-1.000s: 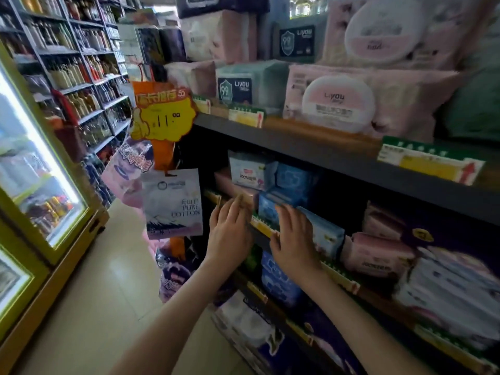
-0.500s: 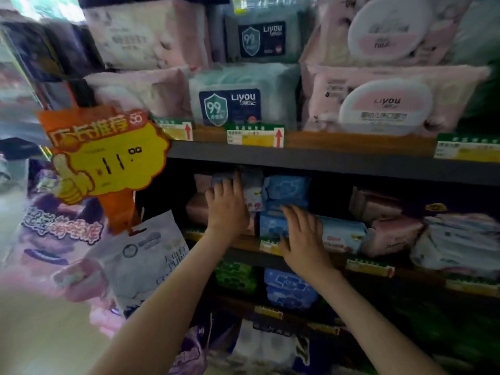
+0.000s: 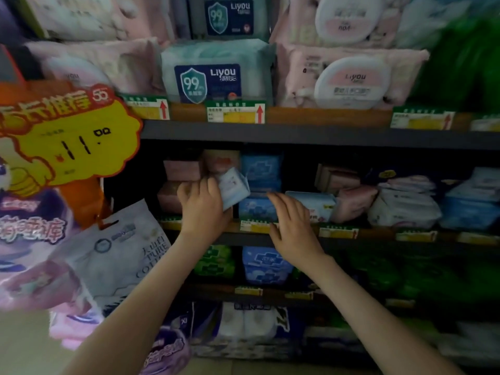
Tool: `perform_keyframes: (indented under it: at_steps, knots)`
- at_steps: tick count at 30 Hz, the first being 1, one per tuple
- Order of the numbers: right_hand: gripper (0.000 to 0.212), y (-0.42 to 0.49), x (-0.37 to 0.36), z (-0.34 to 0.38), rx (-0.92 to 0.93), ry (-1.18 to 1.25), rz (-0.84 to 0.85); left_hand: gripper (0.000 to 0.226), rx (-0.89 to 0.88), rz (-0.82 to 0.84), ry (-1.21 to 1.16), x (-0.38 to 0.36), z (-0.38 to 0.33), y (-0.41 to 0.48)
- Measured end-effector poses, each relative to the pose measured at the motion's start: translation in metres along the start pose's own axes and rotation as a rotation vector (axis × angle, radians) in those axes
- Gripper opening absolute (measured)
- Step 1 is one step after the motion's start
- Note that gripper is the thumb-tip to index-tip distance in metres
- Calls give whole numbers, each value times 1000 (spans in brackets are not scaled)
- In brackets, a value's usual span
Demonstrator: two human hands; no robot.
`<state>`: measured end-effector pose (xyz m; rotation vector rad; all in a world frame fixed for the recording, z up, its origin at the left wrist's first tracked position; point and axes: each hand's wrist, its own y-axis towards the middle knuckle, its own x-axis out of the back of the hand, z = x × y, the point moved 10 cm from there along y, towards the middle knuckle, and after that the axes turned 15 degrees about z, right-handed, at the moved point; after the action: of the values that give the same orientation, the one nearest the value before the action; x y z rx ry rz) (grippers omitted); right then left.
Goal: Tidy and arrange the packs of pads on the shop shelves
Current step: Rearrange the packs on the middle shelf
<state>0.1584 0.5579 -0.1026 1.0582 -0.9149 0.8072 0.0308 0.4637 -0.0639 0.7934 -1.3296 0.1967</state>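
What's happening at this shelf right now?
A person is tidying packs of pads on the middle shelf. The left hand grips a small pale pack, held tilted in front of the stacked pink packs. The right hand is open, fingers spread, reaching toward a blue pack at the shelf's front; whether it touches is unclear. Packs of wipes sit on the shelf above.

Two hands (image 3: 203,212) (image 3: 293,228), one tilted pack (image 3: 234,188)
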Motion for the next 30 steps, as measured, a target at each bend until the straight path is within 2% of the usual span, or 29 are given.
perform_keyframes:
  at_steps: [3,7,10,12,15,19,21,25,30]
  knots:
    - [69,-8,7,-5,2,120,4,58,-82,-123,-65,21,-14,-14]
    - [91,-17,18,-23,-53,452,71,49,-277,-282,-135,58,-59,-43]
    - [101,-27,36,-41,-36,650,41,57,-501,-234,-183,60,-103,-54]
    - [99,-41,46,-58,-44,668,39,64,-596,-192,-205,57,-130,-56]
    - [95,-71,62,-93,-97,635,37,56,-672,-149,-246,57,-170,-55]
    - [83,-111,85,-142,-206,610,-22,57,-722,-73,-236,51,-229,-50]
    - [79,-128,89,-165,-262,694,-57,61,-725,-53,-212,47,-252,-48]
    - [83,-186,115,-242,-386,822,-224,55,-738,-66,-274,45,-318,-44]
    - [88,-265,164,-351,-498,754,-319,48,-678,-47,-288,26,-426,-34]
